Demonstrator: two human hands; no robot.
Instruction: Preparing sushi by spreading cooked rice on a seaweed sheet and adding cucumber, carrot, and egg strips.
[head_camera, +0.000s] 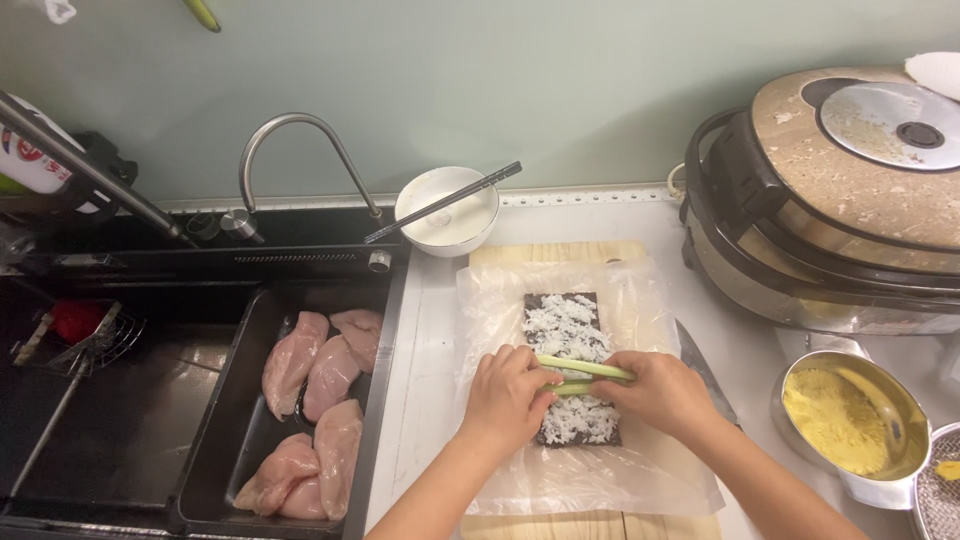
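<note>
Both hands, left hand (508, 392) and right hand (655, 390), pinch cucumber strips (585, 372) over rice-covered seaweed (572, 368); uneven pressure could probably tear it

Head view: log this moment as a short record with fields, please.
left hand: presses the pale green vegetable strips onto the rice
right hand: grips the same strips from the other end
under hands: dark seaweed sheet spread with white rice, on clear plastic wrap
sink tray: raw pink chicken breasts
behind: white bowl with chopsticks
right: steel pot of yellow crumbs
</note>
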